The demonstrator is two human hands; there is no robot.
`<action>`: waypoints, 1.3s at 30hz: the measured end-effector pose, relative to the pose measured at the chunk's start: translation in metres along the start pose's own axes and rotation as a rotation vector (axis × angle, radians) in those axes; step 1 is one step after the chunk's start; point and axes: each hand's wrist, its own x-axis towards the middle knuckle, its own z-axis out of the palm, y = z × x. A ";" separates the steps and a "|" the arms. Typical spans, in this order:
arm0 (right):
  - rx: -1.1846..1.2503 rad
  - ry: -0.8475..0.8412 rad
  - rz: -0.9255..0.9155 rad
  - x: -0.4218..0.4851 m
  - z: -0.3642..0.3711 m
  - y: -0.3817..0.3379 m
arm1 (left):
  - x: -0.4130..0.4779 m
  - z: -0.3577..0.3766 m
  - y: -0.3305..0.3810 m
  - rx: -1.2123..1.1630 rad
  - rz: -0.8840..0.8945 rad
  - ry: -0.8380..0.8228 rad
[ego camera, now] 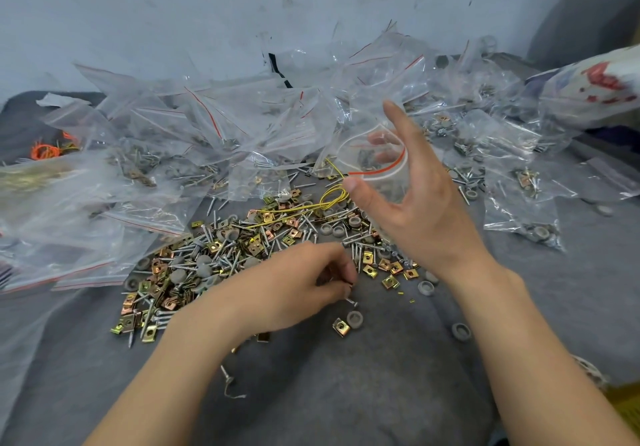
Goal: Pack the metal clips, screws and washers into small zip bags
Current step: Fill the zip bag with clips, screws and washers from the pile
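Your left grip [301, 286] pinches screws [350, 301]; your right grip [415, 210] holds the bag [388, 168] open. If its mouth sags, they'll likely scatter.

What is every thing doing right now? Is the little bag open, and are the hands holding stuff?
zip bag: mouth held open, lifted up.
right hand: holds the zip bag.
pile of clips, screws and washers: loose, mixed, unpacked.
left hand: fingers curled, pinches metal pieces at the pile's edge.
bags behind: heaped, many with hardware inside.
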 end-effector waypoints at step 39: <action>-0.019 -0.005 -0.024 0.000 0.000 0.000 | -0.015 -0.015 -0.010 -0.114 0.093 0.338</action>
